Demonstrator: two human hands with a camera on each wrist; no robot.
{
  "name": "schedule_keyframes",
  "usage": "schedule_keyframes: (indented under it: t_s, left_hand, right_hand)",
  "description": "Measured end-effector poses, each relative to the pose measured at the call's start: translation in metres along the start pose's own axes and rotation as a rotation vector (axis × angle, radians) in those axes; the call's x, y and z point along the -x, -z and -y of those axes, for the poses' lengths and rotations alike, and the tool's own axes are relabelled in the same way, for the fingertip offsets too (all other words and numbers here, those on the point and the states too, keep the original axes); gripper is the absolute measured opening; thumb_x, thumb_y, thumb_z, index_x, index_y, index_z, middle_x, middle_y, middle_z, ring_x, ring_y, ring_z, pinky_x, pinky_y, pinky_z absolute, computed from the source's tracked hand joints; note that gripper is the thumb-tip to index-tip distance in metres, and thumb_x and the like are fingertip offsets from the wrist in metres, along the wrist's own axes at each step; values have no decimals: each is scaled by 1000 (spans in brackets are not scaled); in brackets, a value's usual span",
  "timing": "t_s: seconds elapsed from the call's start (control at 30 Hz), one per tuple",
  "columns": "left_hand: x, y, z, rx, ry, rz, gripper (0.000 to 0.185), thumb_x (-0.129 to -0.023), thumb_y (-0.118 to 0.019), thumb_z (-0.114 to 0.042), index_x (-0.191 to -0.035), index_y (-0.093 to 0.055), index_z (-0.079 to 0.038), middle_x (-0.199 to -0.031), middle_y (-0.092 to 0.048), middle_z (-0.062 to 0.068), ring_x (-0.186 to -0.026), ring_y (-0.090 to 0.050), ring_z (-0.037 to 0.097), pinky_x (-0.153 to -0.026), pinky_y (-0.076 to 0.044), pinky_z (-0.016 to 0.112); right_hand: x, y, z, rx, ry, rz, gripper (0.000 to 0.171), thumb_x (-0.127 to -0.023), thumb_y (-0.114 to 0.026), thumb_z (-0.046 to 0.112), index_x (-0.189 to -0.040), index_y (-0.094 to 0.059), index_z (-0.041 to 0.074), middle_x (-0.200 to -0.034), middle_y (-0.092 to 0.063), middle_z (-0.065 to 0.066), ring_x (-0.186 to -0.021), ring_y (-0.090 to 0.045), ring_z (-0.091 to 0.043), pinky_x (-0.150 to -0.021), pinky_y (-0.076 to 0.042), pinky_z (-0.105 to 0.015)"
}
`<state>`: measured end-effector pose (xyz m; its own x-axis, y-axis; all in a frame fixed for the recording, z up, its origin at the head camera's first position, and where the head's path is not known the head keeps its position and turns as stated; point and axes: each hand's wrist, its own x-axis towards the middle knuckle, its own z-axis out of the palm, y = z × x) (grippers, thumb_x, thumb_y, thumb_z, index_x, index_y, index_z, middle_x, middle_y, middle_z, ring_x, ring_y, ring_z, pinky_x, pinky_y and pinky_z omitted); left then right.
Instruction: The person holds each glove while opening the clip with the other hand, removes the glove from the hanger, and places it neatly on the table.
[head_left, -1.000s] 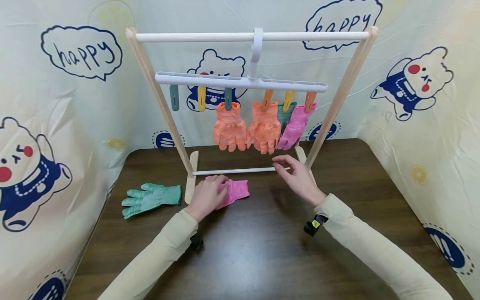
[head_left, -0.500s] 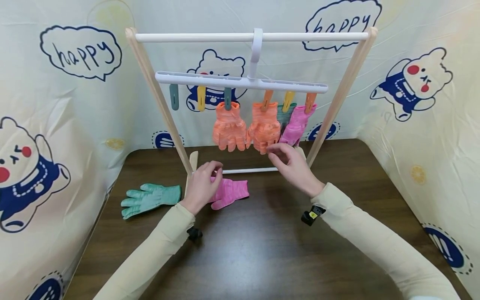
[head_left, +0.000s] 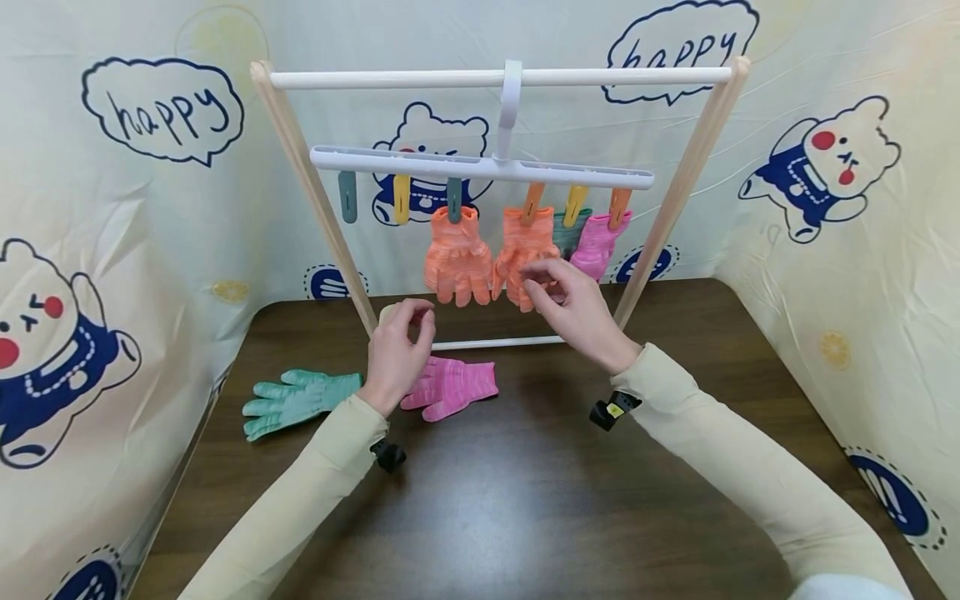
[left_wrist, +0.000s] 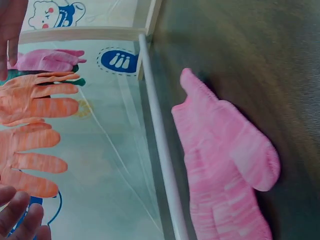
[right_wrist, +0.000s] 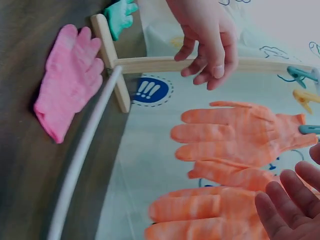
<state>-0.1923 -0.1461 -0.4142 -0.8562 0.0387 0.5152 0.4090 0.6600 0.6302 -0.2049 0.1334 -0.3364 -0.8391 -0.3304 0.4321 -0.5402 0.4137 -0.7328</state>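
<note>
Behind 2 orange gloves [head_left: 491, 257] — teal glove [head_left: 567, 232] mostly hidden.

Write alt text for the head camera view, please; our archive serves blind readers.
A person's right hand reaches up to an orange glove clipped to a white peg hanger on a wooden rack, while the left hand is raised above a pink glove lying on the dark table. A green glove lies further left.

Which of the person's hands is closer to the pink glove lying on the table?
The left. The left hand hovers just above the pink glove, at its left end, fingers loosely curled and holding nothing. The right hand is farther off, raised at the hanging orange gloves.
</note>
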Motion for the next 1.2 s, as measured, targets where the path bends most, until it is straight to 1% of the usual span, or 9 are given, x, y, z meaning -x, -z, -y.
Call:
schedule_keyframes:
  t_s: [0.1, 0.17, 0.27, 0.4, 0.5, 0.57, 0.73, 1.0, 1.2]
  left_hand:
    - [-4, 1, -1, 44, 3, -26, 20, -105, -59, -19, -115, -68, -4, -101, -67, 11, -90, -62, 25, -73, -50, 40]
    - [-7, 2, -2, 68, 5, -36, 20, -105, -59, -20, -115, -67, -4, -101, -67, 11, -90, -62, 25, -73, -50, 39]
    - [-12, 3, -4, 110, 10, -52, 22, -106, -59, -20, -117, -67, -3, -104, -65, 12, -93, -61, 25, -73, -50, 40]
    - [-20, 5, -7, 168, 36, -71, 28, -107, -58, -25, -122, -65, -3, -109, -64, 12, -97, -60, 24, -75, -48, 37]
    - [-27, 5, -8, 208, 59, -83, 32, -107, -58, -29, -126, -62, -4, -115, -63, 12, -101, -60, 25, -78, -49, 37]
    - [-31, 5, -9, 226, 69, -90, 35, -106, -59, -31, -127, -61, -3, -118, -62, 13, -104, -59, 26, -82, -52, 42]
    - [-37, 8, -12, 243, 93, -87, 38, -106, -59, -35, -129, -60, -5, -124, -62, 12, -110, -59, 27, -86, -54, 50]
    - [-48, 9, -18, 320, 115, -43, 48, -106, -58, -40, -140, -57, -6, -134, -64, 8, -119, -60, 21, -95, -53, 40]
    - [-51, 6, -25, 404, 111, -16, 43, -106, -60, -37, -140, -58, -11, -132, -65, 6, -119, -60, 19, -97, -51, 40]
  right_hand:
    - [-8, 1, 8, -9, 18, -13, 29, -105, -61, 17, -129, -67, 2, -121, -68, -12, -107, -65, -21, -91, -57, -42]
    - [-14, 0, 13, -19, 23, -21, 29, -105, -61, 16, -130, -66, 1, -123, -68, -14, -108, -66, -22, -93, -57, -43]
    - [-23, -1, 19, -23, 18, -32, 30, -106, -61, 17, -131, -66, 3, -124, -68, -12, -109, -66, -21, -96, -56, -42]
    - [-34, -3, 27, -22, 13, -50, 31, -106, -61, 20, -132, -65, 4, -123, -68, -9, -110, -66, -19, -98, -55, -39]
    - [-41, -4, 33, -25, 18, -66, 31, -106, -61, 20, -132, -63, 4, -124, -67, -8, -111, -65, -19, -98, -55, -37]
    - [-46, -6, 36, -30, 24, -81, 31, -106, -61, 19, -132, -63, 2, -125, -67, -10, -111, -65, -20, -98, -55, -37]
    - [-57, -12, 45, -54, 44, -109, 30, -105, -61, 17, -130, -63, 0, -125, -68, -12, -111, -67, -21, -97, -56, -35]
    - [-68, -19, 56, -103, 78, -118, 33, -105, -61, 15, -133, -61, -4, -129, -66, -16, -116, -66, -23, -101, -53, -32]
    - [-74, -25, 58, -123, 40, -124, 37, -106, -59, 16, -139, -59, -3, -136, -64, -18, -122, -65, -23, -104, -52, -30]
